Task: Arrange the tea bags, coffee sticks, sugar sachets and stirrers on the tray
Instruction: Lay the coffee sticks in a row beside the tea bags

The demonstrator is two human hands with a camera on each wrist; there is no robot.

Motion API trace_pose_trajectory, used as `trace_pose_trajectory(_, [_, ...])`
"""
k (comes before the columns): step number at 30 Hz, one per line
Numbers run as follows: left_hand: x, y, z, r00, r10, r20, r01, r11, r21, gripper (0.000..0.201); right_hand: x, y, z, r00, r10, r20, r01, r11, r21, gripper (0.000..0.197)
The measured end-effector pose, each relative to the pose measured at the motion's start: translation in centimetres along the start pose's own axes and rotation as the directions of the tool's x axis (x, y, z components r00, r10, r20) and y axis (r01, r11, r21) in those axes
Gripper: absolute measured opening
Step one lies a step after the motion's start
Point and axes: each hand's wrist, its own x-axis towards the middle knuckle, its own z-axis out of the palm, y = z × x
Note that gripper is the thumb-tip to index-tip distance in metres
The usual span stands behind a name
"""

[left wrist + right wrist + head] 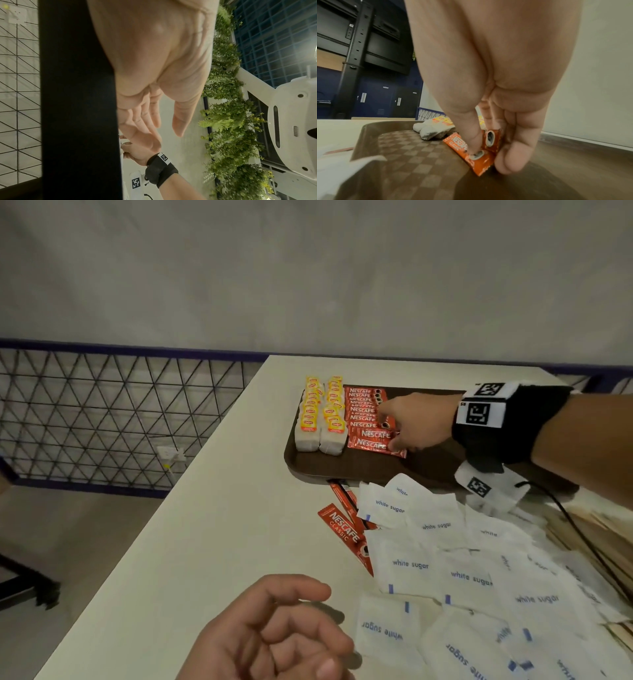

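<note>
A brown tray [308, 467] lies at the far side of the white table. It holds two columns of yellow-tagged tea bags [320, 419] and, beside them, a column of red Nescafe coffee sticks [363, 412]. My right hand [394, 436] reaches over the tray. Its thumb presses on the nearest coffee stick [458, 147] while its straight fingers [510, 162] touch the tray [402, 148] at that stick's end. My left hand [291, 628] hovers palm-up near the table's front edge, fingers loosely curled, holding nothing.
White sugar sachets [462, 570] lie scattered in a heap in front of the tray. Two loose coffee sticks [342, 529] poke out at the heap's left. Wooden stirrers [589, 532] lie at the right edge. A black cable [579, 537] runs from my right wrist.
</note>
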Motion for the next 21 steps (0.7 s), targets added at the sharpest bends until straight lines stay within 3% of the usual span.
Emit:
trace_pose_trajectory(6, [0.0, 0.4, 0.0, 0.998, -0.056, -0.008, 0.056, 0.998, -0.029, 0.085, 0.2, -1.7, -0.9, 0.999, -0.008, 0.033, 0.014, 0.983, -0.184, 0.045])
trace_pose_trajectory(11, [0.1, 0.4, 0.2, 0.998, -0.054, -0.018, 0.054, 0.998, -0.021, 0.085, 0.4, -2.8, -0.8, 1.000, 0.008, -0.002, -0.008, 0.964, -0.266, 0.048])
trace_pose_trajectory(21, [-0.1, 0.0, 0.1, 0.999, -0.041, -0.027, 0.042, 0.999, 0.012, 0.080, 0.2, -0.2, -0.4, 0.991, -0.043, -0.123, 0.030, 0.994, -0.103, 0.030])
